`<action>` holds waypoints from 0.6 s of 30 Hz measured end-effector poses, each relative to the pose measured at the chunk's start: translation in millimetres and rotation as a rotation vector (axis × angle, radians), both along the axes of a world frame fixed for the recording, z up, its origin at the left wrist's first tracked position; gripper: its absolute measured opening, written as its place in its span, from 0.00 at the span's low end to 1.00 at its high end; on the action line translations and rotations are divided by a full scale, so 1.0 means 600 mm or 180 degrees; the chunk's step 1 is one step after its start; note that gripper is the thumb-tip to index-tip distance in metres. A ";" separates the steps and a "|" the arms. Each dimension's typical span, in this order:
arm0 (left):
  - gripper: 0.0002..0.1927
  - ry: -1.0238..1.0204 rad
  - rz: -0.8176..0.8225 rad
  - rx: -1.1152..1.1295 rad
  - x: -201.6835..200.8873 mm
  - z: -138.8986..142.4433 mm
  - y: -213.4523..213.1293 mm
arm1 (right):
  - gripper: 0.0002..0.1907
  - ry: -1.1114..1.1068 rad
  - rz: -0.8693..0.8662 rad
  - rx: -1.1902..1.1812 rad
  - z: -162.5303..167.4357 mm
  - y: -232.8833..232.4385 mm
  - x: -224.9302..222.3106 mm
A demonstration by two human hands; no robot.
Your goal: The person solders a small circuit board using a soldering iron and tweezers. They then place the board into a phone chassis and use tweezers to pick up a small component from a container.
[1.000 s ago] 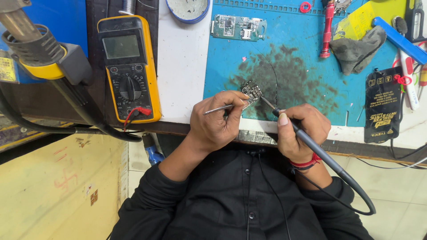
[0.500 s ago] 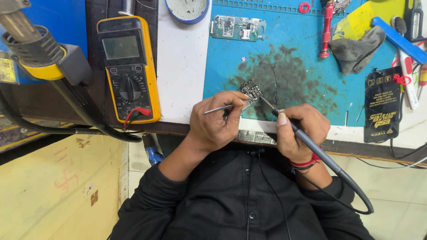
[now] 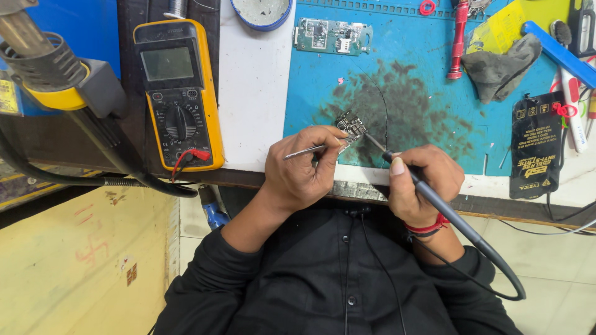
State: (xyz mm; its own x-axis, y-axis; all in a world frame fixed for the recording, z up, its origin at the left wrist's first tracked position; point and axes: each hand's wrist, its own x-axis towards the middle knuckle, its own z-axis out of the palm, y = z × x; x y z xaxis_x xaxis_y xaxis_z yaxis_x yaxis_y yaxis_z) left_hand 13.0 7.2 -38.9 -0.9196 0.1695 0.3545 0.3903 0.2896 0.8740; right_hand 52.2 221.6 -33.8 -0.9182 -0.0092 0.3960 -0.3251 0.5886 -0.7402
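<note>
Metal tweezers (image 3: pixel 305 151) pinched in left hand (image 3: pixel 301 170), soldering iron (image 3: pixel 428 197) gripped pen-like in right hand (image 3: pixel 422 180).

Left hand (image 3: pixel 304 170) grips tweezers (image 3: pixel 310 149) on a small circuit board (image 3: pixel 351 124); right hand (image 3: pixel 422 183) holds a soldering iron (image 3: pixel 434 201) touching it, over the blue mat (image 3: pixel 428 105)

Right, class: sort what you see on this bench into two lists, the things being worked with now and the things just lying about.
In use:
left hand
tweezers
small circuit board
right hand
soldering iron
blue work mat

Lying about:
yellow multimeter
green circuit board
red screwdriver
grey cloth
round blue tin
</note>
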 end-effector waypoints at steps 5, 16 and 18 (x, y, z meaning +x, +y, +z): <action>0.10 -0.0147 0.0005 0.0171 0.003 -0.001 0.000 | 0.09 -0.0130 -0.0310 -0.0287 -0.013 -0.002 0.009; 0.07 -0.0503 0.0126 0.0505 0.004 -0.003 0.014 | 0.07 0.0007 -0.0082 0.0297 0.001 -0.001 0.016; 0.08 -0.0293 0.0072 0.0357 0.001 -0.003 0.012 | 0.05 0.0035 0.0009 0.0349 0.001 -0.002 0.014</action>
State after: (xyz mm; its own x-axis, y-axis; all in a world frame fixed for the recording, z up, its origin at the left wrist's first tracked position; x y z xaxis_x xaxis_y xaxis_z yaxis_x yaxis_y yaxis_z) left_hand 13.7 14.4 -40.7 -0.9522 0.1124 0.2840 0.3014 0.1959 0.9332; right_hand 60.7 220.4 -32.9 -0.9137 -0.0556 0.4026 -0.3347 0.6649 -0.6677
